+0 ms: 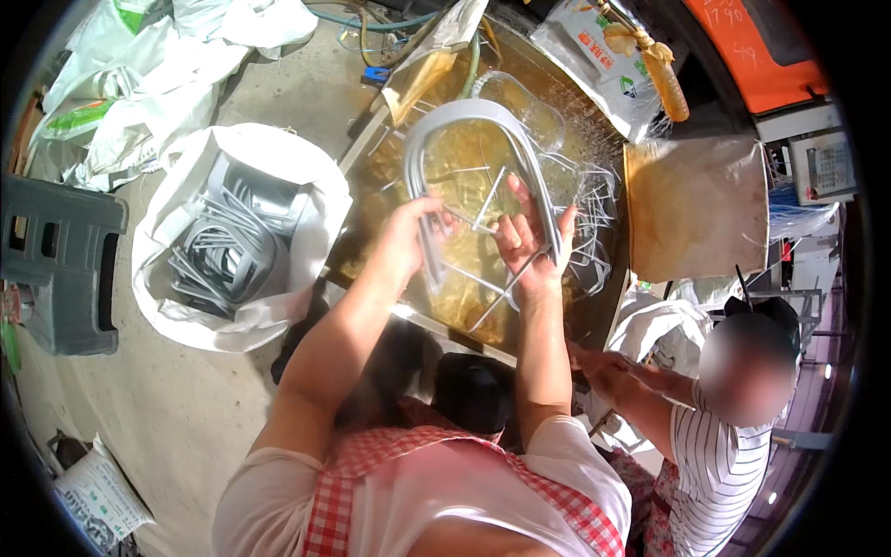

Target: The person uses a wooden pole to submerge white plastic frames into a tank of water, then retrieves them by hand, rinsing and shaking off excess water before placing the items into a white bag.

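A bundle of curved grey plastic strips [473,110] arches in an upside-down U above a tray of yellowish water. My left hand [419,232] is closed around its left leg. The right leg lies in my right hand [531,243], between the thumb and the fingers, some of which are stretched out. Below and beside my hands, thin pale strips [487,200] lie in the water, with a tangle of whitish strips [594,218] toward the tray's right side. The tray's rim [455,336] runs just in front of me.
On the left a white sack [153,269] holds coiled grey strips [227,246]. A dark grey plastic stool [60,265] stands beyond it. White bags [213,46] lie at the back left. A stained board [696,209] stands right of the tray. Close by on the right is a co-worker [719,464].
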Action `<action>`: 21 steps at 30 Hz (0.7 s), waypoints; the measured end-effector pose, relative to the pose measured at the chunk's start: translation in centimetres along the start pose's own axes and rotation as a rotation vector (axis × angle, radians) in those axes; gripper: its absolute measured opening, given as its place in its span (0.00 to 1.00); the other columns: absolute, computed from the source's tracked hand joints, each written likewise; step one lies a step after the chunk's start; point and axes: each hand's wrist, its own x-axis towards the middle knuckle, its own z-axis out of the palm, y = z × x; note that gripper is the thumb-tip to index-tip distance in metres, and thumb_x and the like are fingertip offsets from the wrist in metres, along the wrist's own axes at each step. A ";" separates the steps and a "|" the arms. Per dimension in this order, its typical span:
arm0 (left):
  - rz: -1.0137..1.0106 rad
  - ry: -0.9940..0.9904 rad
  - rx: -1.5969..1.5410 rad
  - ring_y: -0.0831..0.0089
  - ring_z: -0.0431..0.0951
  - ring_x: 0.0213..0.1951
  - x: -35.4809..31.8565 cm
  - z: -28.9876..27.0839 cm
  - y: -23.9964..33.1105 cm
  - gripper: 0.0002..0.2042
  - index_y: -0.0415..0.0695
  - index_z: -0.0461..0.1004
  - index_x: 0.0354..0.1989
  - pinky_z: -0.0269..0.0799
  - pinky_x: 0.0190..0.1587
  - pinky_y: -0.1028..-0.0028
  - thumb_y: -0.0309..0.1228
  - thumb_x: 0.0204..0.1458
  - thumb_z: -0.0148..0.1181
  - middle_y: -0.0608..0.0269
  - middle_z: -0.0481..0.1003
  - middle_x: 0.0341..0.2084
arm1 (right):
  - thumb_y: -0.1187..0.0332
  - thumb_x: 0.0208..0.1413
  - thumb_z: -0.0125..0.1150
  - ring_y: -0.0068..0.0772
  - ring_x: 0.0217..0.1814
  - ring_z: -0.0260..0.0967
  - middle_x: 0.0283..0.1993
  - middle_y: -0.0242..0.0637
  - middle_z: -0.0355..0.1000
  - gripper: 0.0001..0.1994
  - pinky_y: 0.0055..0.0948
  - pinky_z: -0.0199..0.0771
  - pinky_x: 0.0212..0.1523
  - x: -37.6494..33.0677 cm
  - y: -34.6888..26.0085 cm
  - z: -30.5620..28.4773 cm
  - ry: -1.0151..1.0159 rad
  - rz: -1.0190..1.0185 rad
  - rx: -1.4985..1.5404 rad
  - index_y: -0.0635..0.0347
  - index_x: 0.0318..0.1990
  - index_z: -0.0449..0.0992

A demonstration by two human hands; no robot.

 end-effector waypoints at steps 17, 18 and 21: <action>0.028 0.171 0.031 0.63 0.73 0.24 0.9 -0.8 0.2 0.09 0.35 0.68 0.36 0.73 0.34 0.67 0.25 0.47 0.50 0.54 0.72 0.25 | 0.62 0.47 0.62 0.25 0.38 0.64 0.41 0.33 0.66 0.23 0.30 0.62 0.43 -0.3 3.6 -1.6 0.263 -0.142 -0.401 0.53 0.50 0.62; -0.025 -0.102 0.193 0.65 0.73 0.24 2.3 -0.3 4.8 0.07 0.35 0.68 0.34 0.73 0.34 0.69 0.23 0.46 0.50 0.54 0.71 0.28 | 0.62 0.50 0.59 0.21 0.30 0.63 0.28 0.29 0.67 0.11 0.24 0.62 0.35 2.4 1.7 1.4 0.229 -0.135 -0.447 0.54 0.38 0.68; 0.311 0.064 0.121 0.66 0.71 0.22 0.4 3.7 6.7 0.10 0.33 0.64 0.38 0.71 0.27 0.67 0.19 0.45 0.51 0.57 0.68 0.25 | 0.58 0.53 0.55 0.23 0.25 0.61 0.20 0.27 0.61 0.13 0.22 0.64 0.24 1.6 0.6 -1.0 0.041 0.018 -0.583 0.56 0.41 0.68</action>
